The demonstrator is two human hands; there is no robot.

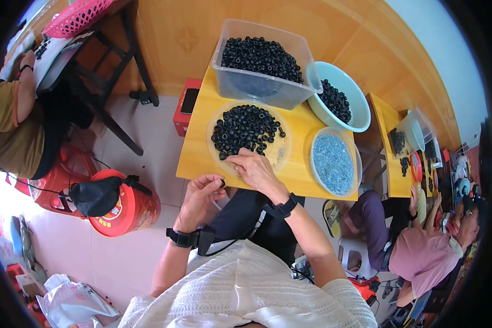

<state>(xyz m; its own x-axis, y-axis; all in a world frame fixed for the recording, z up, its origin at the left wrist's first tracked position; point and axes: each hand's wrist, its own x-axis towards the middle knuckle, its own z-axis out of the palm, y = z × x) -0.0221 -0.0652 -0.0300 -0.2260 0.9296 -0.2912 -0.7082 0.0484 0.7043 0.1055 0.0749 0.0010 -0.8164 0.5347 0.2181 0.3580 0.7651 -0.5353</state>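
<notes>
My left hand (199, 198) is just off the table's front edge, thumb and fingers pinched on a small black ring-shaped piece (222, 184). Over the near rim of a shallow clear round tray (283, 157), my right hand (252, 168) has its fingers bent and drawn together. Their tips touch the near edge of a pile of black ring-shaped pieces (243, 128); whether one is gripped is hidden. Both wrists wear black bands.
Behind the tray stands a clear plastic bin (262, 90) of black pieces. A pale blue basin (358, 117) with more sits right of it, and a round tub (333, 164) of small bluish pieces is nearer. Red buckets (127, 210) stand left; other people sit both sides.
</notes>
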